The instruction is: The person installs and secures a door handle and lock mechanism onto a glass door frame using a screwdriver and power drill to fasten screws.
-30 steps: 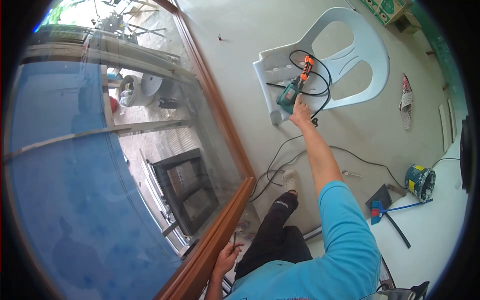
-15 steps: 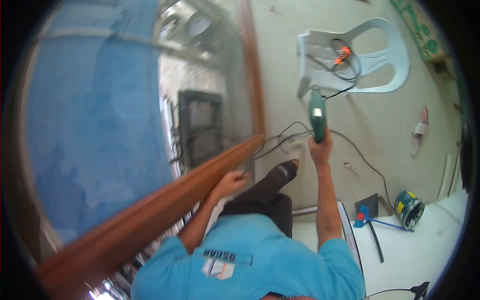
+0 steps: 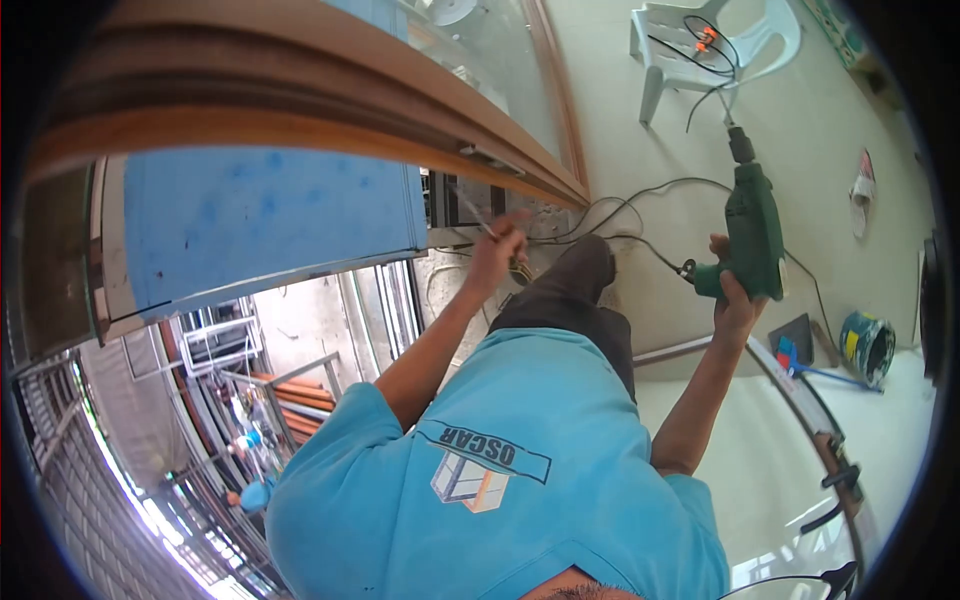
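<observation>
My right hand (image 3: 738, 302) is closed around the handle of a green power drill (image 3: 752, 225). The drill shows side-on, its black chuck and thin bit pointing away toward the chair. Closed too, my left hand (image 3: 502, 248) grips a screwdriver (image 3: 519, 272) with a yellow-and-black handle; its thin shaft slants up and left. Just beyond the left hand runs the edge of a brown door or window panel (image 3: 330, 95), with a metal latch plate (image 3: 492, 160) set in it. The left hand appears apart from this edge.
A pale plastic chair (image 3: 690, 50) bears a cable with an orange part. Black cord (image 3: 665, 185) trails across the floor near my foot. A paint-stained bucket (image 3: 868, 350) and a blue-handled brush (image 3: 830, 376) lie at right. Metal frames (image 3: 225, 345) stand at left.
The view has shifted, and the brown panel now crosses the upper left. My right hand has turned the drill side-on. My left hand is now raised, with the screwdriver plainly showing.
</observation>
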{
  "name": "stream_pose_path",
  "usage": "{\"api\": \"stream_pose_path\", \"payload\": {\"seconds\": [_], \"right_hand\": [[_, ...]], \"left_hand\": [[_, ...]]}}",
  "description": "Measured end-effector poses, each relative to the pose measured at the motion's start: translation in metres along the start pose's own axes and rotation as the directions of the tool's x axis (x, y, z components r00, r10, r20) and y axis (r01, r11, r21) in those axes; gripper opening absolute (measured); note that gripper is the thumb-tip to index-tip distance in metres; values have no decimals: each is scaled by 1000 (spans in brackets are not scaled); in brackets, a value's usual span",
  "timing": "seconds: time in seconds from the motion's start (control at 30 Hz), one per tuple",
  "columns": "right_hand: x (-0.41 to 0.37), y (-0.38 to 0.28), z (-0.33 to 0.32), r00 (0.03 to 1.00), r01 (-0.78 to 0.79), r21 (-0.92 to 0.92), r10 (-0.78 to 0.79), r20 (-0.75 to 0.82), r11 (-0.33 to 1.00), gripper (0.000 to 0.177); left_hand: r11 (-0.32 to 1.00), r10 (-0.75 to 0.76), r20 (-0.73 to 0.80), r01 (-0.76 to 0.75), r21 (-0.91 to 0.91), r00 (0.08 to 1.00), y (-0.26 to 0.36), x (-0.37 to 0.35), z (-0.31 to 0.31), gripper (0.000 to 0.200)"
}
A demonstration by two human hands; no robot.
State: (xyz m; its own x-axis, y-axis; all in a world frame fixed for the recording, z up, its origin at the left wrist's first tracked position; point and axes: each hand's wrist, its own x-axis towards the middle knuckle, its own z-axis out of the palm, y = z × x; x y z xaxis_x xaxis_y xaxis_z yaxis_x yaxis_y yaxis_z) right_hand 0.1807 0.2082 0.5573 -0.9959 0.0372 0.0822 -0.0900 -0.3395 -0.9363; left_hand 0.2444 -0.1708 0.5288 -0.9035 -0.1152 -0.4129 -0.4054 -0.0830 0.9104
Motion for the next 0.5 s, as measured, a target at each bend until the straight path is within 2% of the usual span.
{"api": "stream_pose_path", "payload": {"seconds": [0.03, 0.1, 0.13, 0.2, 0.23, 0.27, 0.3, 0.33, 0.4, 0.43, 0.5], "right_hand": [[-8, 2, 0, 999, 3, -26, -4, -50, 1000, 70], [-28, 0, 2, 992, 38, -25, -41, -118, 999, 73], [-43, 1, 9, 988, 54, -21, -57, -142, 998, 73], [-74, 10, 20, 995, 13, 316, 18, -95, 949, 78], [-89, 23, 22, 992, -51, 347, 88, -93, 937, 83], [-101, 25, 28, 987, -26, 348, 80, -140, 937, 83], [-113, 29, 38, 979, -106, 314, 154, -132, 944, 81], [-122, 34, 50, 966, -186, 282, 228, -120, 941, 79], [-137, 40, 76, 959, -168, 279, 223, -178, 946, 76], [-143, 46, 85, 959, -192, 272, 239, -152, 943, 76], [-155, 60, 102, 960, -213, 281, 253, -118, 936, 78]], "left_hand": [[1000, 2, 21, -2, 3, 1000, 11, -6, -4, 42], [991, 130, -13, -130, 7, 991, 35, -15, -4, 40], [990, 139, 12, -139, 21, 990, 38, -15, -6, 40], [975, 187, 54, -192, 115, 981, 42, -5, -9, 43], [973, 178, 96, -190, 130, 979, 41, 0, -8, 43], [942, 246, 81, -258, 214, 966, 40, 6, -5, 42], [900, 317, 72, -324, 292, 946, 38, 13, -5, 42], [896, 311, 110, -330, 299, 944, 35, 19, -6, 42], [942, 258, -124, -221, 254, 958, 27, 30, -13, 32], [937, 257, -91, -225, 266, 962, 21, 38, -16, 32], [963, 265, -281, -266, 37, 922, 2, 47, -26, 31]]}}
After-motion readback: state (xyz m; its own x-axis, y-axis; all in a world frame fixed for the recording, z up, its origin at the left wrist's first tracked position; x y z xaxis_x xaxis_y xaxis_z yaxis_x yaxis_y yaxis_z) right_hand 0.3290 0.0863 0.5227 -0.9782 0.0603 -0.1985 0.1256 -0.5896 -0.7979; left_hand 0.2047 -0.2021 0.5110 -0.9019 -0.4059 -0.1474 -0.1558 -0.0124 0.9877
